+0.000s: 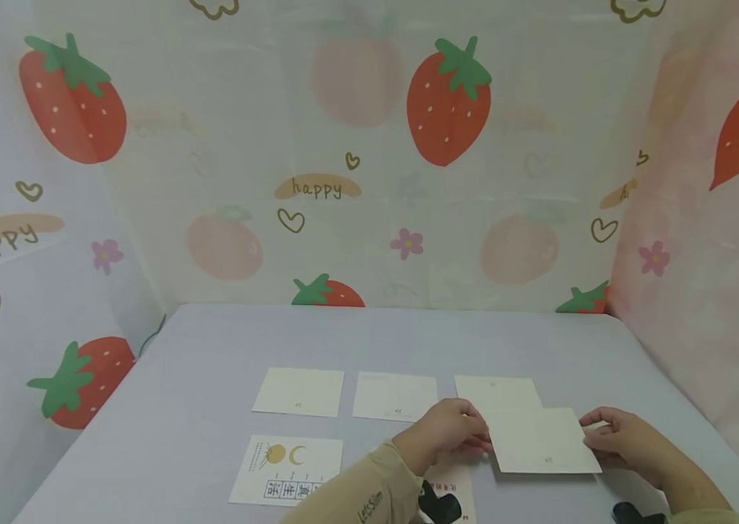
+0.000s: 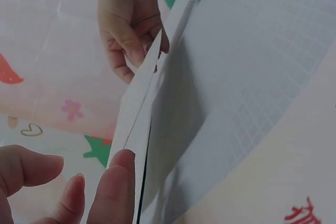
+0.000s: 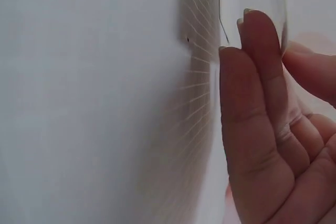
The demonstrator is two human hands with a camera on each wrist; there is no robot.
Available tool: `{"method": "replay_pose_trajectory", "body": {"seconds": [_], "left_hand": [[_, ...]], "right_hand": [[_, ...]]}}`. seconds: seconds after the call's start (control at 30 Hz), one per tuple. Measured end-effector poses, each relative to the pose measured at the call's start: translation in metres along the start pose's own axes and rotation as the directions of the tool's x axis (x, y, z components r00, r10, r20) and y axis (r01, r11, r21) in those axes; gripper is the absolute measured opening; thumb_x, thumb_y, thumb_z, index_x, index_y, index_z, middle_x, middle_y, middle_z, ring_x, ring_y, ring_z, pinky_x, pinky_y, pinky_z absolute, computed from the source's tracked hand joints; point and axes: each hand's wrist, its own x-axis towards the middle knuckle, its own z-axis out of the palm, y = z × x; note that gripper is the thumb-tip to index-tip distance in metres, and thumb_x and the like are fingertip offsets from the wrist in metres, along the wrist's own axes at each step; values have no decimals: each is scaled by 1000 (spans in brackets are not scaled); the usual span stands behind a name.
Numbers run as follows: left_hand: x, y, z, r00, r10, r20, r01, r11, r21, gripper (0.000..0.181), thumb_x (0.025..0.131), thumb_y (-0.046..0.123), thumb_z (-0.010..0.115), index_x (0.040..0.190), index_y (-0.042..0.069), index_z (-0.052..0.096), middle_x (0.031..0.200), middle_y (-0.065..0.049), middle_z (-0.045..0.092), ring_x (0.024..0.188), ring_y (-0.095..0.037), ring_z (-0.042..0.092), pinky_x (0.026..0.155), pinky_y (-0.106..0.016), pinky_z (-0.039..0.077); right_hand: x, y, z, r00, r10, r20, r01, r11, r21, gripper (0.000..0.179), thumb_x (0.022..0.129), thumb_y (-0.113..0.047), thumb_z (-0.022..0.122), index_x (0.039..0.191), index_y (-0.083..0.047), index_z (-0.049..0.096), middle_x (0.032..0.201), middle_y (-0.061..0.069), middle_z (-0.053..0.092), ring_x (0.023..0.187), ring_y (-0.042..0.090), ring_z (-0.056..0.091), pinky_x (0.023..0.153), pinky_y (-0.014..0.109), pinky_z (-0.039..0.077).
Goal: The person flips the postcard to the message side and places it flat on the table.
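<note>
A blank cream card with a tiny mark near its front edge is held level over the right part of the table. My right hand pinches its right edge, thumb on one side and fingers on the other. At the opposite edge is my left hand; one finger overlaps the card in the left wrist view, while its other fingers stand apart from it. Behind the held card lies another blank card, partly covered in the head view.
Two more pale cards, a left one and a middle one, lie in the back row. In front are a card printed with a sun and moon and a card with red characters, partly hidden by my left arm. Strawberry-patterned curtains surround the table.
</note>
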Motion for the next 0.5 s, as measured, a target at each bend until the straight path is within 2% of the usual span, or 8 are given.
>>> {"method": "replay_pose_trajectory", "body": {"seconds": [0.23, 0.5], "left_hand": [[-1, -1, -1, 1000, -4, 20, 4, 999, -34, 5, 86, 6, 57, 83, 2, 57, 79, -12, 64, 70, -22, 66, 62, -27, 55], [0, -3, 2, 999, -43, -3, 43, 999, -20, 5, 85, 7, 58, 82, 3, 58, 80, -11, 62, 69, -20, 65, 63, -27, 55]], "right_hand": [[-1, 3, -2, 994, -32, 108, 31, 999, 10, 23, 86, -5, 57, 103, 8, 50, 83, 7, 63, 76, 22, 62, 67, 39, 53], [-1, 1, 1, 999, 18, 50, -17, 1000, -20, 15, 85, -2, 54, 98, 7, 55, 82, 7, 63, 74, 21, 62, 66, 37, 53]]}}
